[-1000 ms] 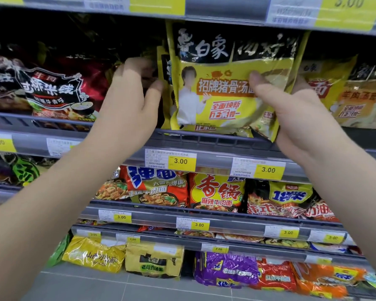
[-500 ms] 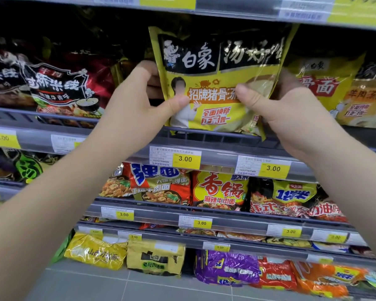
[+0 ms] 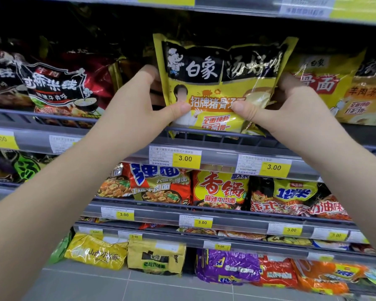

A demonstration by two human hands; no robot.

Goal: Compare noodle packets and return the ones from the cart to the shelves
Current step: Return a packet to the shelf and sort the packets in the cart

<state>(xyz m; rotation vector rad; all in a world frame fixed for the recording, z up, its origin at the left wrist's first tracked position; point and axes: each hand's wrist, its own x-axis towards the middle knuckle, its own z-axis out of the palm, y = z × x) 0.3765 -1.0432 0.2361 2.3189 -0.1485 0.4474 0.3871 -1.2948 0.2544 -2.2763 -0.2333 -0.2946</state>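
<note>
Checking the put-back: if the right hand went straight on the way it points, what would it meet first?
The right hand grips the yellow-and-black packet and points into the shelf. Likely first contact: the neighbouring yellow packet beside its fingers, though depth behind is unclear.

yellow noodle packet (image 3: 221, 83) with black top band, dark red packet (image 3: 59, 83), purple packet (image 3: 228, 268), yellow price tags (image 3: 185, 159)
</note>
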